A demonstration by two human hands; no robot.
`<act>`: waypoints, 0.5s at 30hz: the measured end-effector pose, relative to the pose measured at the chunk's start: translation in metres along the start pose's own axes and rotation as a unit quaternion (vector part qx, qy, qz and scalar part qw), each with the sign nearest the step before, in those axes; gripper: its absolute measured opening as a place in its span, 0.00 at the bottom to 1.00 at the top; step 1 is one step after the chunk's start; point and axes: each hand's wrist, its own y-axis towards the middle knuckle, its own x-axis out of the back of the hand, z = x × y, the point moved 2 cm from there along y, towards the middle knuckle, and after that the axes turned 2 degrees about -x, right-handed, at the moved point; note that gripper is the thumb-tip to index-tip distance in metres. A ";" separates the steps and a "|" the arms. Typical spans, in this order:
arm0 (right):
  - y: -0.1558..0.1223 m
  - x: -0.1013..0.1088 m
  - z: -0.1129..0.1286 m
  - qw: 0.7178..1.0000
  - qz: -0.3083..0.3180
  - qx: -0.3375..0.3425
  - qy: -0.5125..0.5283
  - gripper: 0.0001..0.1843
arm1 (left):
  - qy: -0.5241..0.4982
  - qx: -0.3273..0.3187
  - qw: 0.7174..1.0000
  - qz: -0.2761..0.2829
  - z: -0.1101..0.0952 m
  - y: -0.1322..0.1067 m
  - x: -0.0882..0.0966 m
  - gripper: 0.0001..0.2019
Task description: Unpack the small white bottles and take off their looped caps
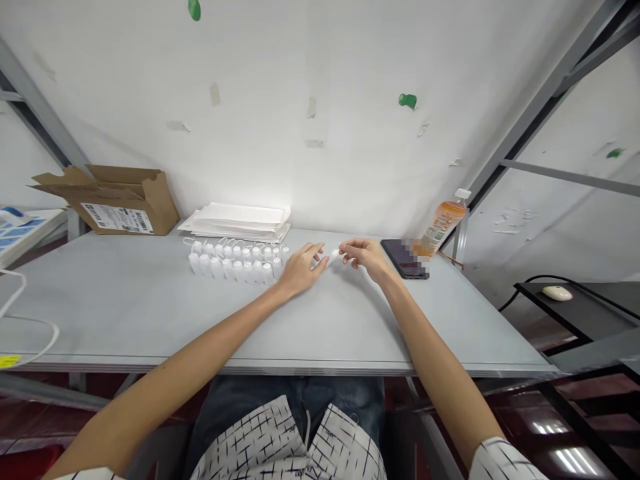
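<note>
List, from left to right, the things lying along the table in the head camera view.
Cardboard box → stack of white paper → rows of small white bottles → left hand → small white item → right hand → smartphone → orange-labelled plastic bottle

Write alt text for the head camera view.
A left hand and right hand pinch a small white piece over a grey table, beside two rows of matching white pieces. A phone, drink bottle, stacked white papers and open cardboard box sit nearby.
</note>
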 end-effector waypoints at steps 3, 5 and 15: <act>-0.008 -0.013 0.008 0.999 0.029 0.017 -0.007 0.13 | -0.016 0.027 0.999 0.008 -0.001 0.000 0.003 0.19; -0.011 -0.018 0.010 0.999 0.044 0.025 -0.016 0.13 | -0.012 0.028 1.000 0.004 -0.003 0.001 0.004 0.18; -0.010 -0.021 0.006 0.994 0.070 0.056 -0.070 0.13 | 0.043 0.032 0.998 0.022 -0.002 0.001 0.003 0.14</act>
